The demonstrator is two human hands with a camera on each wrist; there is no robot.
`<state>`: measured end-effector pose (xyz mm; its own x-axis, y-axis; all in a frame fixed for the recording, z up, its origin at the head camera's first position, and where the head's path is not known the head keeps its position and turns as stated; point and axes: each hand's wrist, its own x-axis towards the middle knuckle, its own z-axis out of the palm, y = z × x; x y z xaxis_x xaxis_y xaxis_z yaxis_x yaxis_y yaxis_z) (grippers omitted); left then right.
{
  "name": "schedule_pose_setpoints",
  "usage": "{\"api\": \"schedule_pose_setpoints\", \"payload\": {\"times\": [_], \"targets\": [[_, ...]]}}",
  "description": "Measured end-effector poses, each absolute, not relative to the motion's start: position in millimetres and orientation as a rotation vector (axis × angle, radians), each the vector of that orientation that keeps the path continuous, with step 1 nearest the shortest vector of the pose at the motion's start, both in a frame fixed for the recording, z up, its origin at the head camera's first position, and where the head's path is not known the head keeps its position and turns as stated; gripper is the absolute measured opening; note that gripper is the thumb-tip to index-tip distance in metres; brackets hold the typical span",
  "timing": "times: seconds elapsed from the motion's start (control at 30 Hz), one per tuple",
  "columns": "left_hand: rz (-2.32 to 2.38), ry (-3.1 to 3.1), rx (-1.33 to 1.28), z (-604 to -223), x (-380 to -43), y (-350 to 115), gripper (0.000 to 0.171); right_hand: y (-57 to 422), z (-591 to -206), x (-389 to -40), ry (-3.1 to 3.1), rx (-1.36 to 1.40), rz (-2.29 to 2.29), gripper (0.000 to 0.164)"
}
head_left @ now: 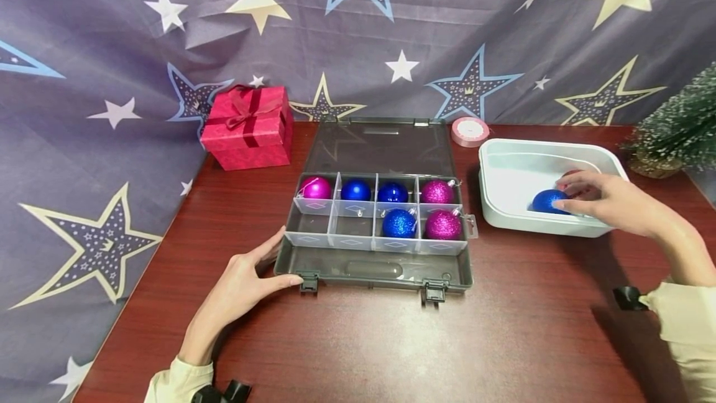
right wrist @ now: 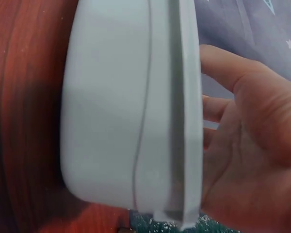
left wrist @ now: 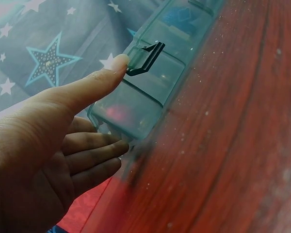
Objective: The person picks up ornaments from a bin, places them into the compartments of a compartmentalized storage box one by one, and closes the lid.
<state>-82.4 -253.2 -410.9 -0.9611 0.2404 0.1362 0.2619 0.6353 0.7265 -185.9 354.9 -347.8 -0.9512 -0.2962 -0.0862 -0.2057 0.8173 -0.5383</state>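
Observation:
A grey see-through box (head_left: 373,268) lies with its lid raised. In its back row sit a pink bauble (head_left: 316,187), a matte blue bauble (head_left: 355,190), a shiny blue bauble (head_left: 393,193) and a glittery pink bauble (head_left: 437,191). The two right front compartments hold a glittery blue bauble (head_left: 399,224) and another glittery pink one. My left hand (head_left: 242,283) rests at the box's left front corner, straight-fingered, thumb by a latch (left wrist: 148,60). Inside a white bin (head_left: 492,207), my right hand (head_left: 621,203) pinches a blue glitter bauble (head_left: 547,201); a red bauble (head_left: 572,174) is partly hidden behind the fingers.
A red gift box (head_left: 246,132) with a ribbon stands at the back left. Behind the lid's right corner lies a pink ribbon roll (head_left: 470,132). A small frosted tree (head_left: 679,126) stands right of the bin. Star-patterned cloth (head_left: 380,36) hangs behind the table.

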Motion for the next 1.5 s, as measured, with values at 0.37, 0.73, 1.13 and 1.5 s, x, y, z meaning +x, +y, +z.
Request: {"api": "schedule_pose_setpoints", "payload": {"times": [0.37,0.73,1.13,1.5], "targets": [[-1.268,-2.82,-0.423,-410.5,-82.2,-252.7,0.093,346.2,-351.3,-195.4,2.79,-0.457,-0.715,0.043],[-1.266,-2.813,-0.439,-411.0,-82.9,-252.9,0.093,343.0,-350.0,-192.8,2.854,-0.491,-0.856,0.043],[-1.251,-2.815,-0.432,-409.8,-82.5,-252.0,0.093,328.5,-338.9,-188.1,2.882,-0.528,-1.124,0.039],[-1.249,-2.829,-0.417,-409.2,-82.6,-252.1,0.093,308.8,-332.1,-188.3,2.891,-0.562,-1.26,0.043]]}}
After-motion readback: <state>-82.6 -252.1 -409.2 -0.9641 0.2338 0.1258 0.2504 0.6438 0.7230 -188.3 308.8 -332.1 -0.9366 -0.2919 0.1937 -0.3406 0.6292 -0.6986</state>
